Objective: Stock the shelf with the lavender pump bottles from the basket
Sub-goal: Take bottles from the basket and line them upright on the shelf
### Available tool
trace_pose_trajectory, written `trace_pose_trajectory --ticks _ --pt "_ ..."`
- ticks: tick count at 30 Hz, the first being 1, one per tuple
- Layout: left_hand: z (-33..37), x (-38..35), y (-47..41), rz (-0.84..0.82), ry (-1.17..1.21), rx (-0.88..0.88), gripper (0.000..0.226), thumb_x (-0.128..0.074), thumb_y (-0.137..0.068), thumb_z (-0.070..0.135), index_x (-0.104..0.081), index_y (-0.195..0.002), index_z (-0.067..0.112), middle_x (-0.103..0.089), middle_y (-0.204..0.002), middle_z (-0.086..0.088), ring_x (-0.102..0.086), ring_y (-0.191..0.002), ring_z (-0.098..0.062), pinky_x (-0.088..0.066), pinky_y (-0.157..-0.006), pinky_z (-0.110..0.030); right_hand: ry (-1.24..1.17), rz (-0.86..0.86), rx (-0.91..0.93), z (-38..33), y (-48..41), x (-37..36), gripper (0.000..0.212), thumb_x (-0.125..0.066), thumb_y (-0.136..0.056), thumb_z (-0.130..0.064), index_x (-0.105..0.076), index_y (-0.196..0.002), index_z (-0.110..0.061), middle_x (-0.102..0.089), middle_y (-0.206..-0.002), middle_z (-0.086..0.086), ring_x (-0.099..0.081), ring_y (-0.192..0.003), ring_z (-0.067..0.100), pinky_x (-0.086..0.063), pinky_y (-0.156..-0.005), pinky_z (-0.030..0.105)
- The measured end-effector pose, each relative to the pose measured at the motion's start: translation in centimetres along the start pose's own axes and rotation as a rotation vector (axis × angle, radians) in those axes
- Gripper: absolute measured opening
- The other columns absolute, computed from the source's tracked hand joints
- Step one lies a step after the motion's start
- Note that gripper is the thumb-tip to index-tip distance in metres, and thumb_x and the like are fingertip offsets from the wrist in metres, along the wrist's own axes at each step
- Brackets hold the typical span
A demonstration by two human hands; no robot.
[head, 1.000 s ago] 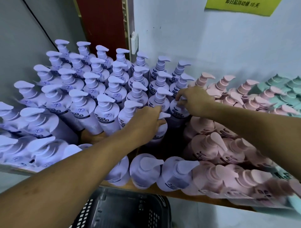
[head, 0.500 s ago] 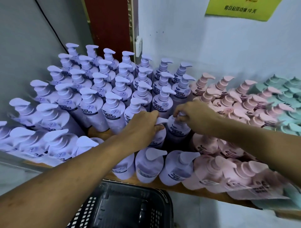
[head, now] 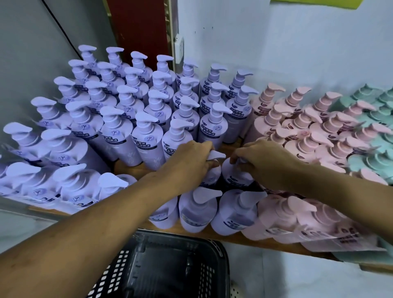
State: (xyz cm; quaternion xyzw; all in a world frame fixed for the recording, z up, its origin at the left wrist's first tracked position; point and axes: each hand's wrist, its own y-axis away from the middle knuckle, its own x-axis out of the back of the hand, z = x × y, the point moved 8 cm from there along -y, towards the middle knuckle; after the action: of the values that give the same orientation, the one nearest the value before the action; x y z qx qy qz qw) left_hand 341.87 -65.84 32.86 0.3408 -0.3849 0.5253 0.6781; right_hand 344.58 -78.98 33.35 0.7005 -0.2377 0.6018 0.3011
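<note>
Mid-frame, a lavender bottle (head: 213,174) is gripped at the pump by the left hand (head: 191,163); the next bottle (head: 236,176) is pinched at its pump by the right hand (head: 263,163). Both are placed in the shelf (head: 127,167) gap behind the front row; pink bottles (head: 297,144) are packed right; the basket (head: 180,265) is seen bottom centre.

Pink bottles (head: 274,119) stand packed in rows, touching one another. Teal bottles (head: 380,119) crowd just beside them at the far right. Behind them is a white wall (head: 276,46), with the lower edge of a yellow sign (head: 319,2) at the top. A white socket (head: 179,45) sits at the wall's left edge, beside a red panel (head: 138,27). A black cable (head: 61,27) slants down the grey wall (head: 25,53).
</note>
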Motion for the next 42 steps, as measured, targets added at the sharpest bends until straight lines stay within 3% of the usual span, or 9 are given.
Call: trace_pose_trajectory --ticks 5,14,19,22,25,29,34,38,42 --pt "-0.1 0.0 0.1 -0.007 0.012 -0.022 0.028 -0.055 -0.095 0.039 -0.056 -0.105 0.013 -0.062 -0.097 -0.012 -0.057 -0.089 -0.03 -0.045 -0.075 -0.039 -0.004 -0.011 0.017 -0.4 0.2 -0.1 0.024 -0.055 -0.094 -0.033 -0.061 -0.117 -0.032 -0.064 -0.112 -0.005 -0.057 -0.102 0.016 -0.033 -0.069 0.023" --pt "-0.7 1.4 0.5 0.004 0.152 -0.049 0.051 -0.06 -0.086 0.055 -0.058 -0.127 0.024 -0.066 -0.095 -0.003 -0.061 -0.087 -0.017 -0.047 -0.075 -0.028 -0.096 0.001 0.025 -0.4 0.5 0.8 0.028 -0.055 -0.091 -0.044 -0.064 -0.114 -0.031 -0.066 -0.099 -0.006 -0.06 -0.092 0.019 -0.047 -0.078 0.033" --pt "-4.4 7.3 1.1 0.288 0.204 -0.008 0.02 -0.058 -0.093 0.042 -0.07 -0.099 0.027 -0.069 -0.078 0.013 -0.062 -0.069 -0.001 -0.04 -0.063 -0.004 -0.154 0.015 -0.023 -0.2 -0.1 1.4 0.053 -0.024 -0.089 -0.068 -0.061 -0.106 -0.034 -0.059 -0.084 -0.016 -0.058 -0.085 0.013 -0.043 -0.072 0.029" --pt "-8.2 10.5 1.2 0.416 0.046 0.052 0.017 -0.065 -0.089 0.025 -0.07 -0.104 0.02 -0.069 -0.089 0.004 -0.061 -0.074 -0.01 -0.042 -0.072 -0.013 -0.172 0.122 -0.079 -1.0 -1.9 2.6 0.05 -0.029 -0.093 -0.061 -0.063 -0.1 -0.027 -0.063 -0.091 -0.008 -0.058 -0.086 0.016 -0.047 -0.073 0.033" --pt "-11.6 10.5 0.4 0.276 -0.119 0.107 0.039 -0.067 -0.087 0.026 -0.062 -0.125 0.02 -0.062 -0.117 -0.008 -0.058 -0.105 -0.026 -0.046 -0.093 -0.034 -0.241 0.212 -0.095 -3.4 -4.9 3.6 0.033 -0.051 -0.092 -0.049 -0.061 -0.113 -0.026 -0.064 -0.107 -0.001 -0.059 -0.093 0.02 -0.047 -0.077 0.034" --pt "-13.0 9.3 -0.3 0.198 -0.102 0.1 0.047 -0.068 -0.087 0.027 -0.058 -0.131 0.017 -0.059 -0.121 -0.011 -0.057 -0.108 -0.03 -0.046 -0.095 -0.04 -0.241 0.201 -0.105 -6.3 -9.5 3.2 0.056 -0.056 -0.092 -0.049 -0.044 -0.14 -0.022 -0.047 -0.132 0.009 -0.052 -0.112 0.031 -0.041 -0.085 0.037" --pt "-13.6 9.3 -1.3 0.207 -0.162 0.048 0.037 -0.067 -0.088 0.029 -0.061 -0.123 0.017 -0.06 -0.11 -0.013 -0.055 -0.103 -0.032 -0.044 -0.089 -0.036 -0.119 0.197 -0.108 -7.4 -13.2 2.0 0.04 -0.057 -0.092 -0.04 -0.055 -0.116 -0.008 -0.049 -0.112 0.014 -0.054 -0.096 0.035 -0.038 -0.07 0.034" --pt "-13.5 9.0 -0.9 0.18 -0.113 0.011 0.029 -0.066 -0.089 0.031 -0.062 -0.114 0.016 -0.066 -0.095 -0.013 -0.057 -0.092 -0.031 -0.043 -0.075 -0.034 -0.085 0.103 -0.062 -8.2 -14.2 0.5 0.029 -0.06 -0.094 -0.03 -0.041 -0.098 -0.009 -0.053 -0.097 0.015 -0.054 -0.082 0.036 -0.035 -0.062 0.036" --pt "-13.1 8.8 0.1 0.158 -0.101 -0.029 0.031 -0.063 -0.091 0.032 -0.059 -0.113 0.011 -0.064 -0.094 -0.013 -0.055 -0.09 -0.03 -0.037 -0.072 -0.033 -0.063 0.061 -0.085 -7.9 -14.3 1.1 0.028 -0.06 -0.092 -0.033 -0.05 -0.101 -0.008 -0.056 -0.09 0.013 -0.053 -0.076 0.032 -0.046 -0.062 0.038"
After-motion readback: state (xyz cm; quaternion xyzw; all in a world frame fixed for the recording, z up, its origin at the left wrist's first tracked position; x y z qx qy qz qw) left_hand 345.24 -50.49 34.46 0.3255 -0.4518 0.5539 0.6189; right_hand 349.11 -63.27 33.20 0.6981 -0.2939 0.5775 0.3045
